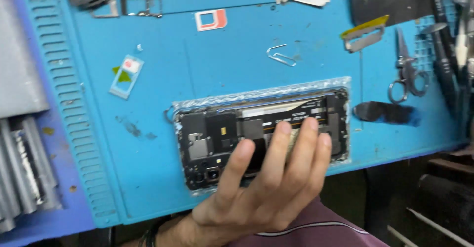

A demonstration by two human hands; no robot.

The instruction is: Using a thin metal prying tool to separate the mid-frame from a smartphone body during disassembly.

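An opened phone (217, 138) with its back cover off lies on the blue work mat (197, 69), near the mat's front edge. Its dark boards, shields and camera module show inside a clear frame. My left hand (266, 183) reaches in from the bottom. Its fingers are spread over the phone's lower right half and press on the inner parts. The thumb is hidden, so I cannot see whether it hooks under the phone's near edge. My right hand is out of sight.
Scissors (407, 74) and dark tools lie at the right. A bent paper clip (281, 55), a card tray (127, 75), a red-and-white card holder (211, 19), a metal bracket (364, 35) and a black strip (385, 113) are scattered on the mat. Grey metal parts (24, 168) sit at the left.
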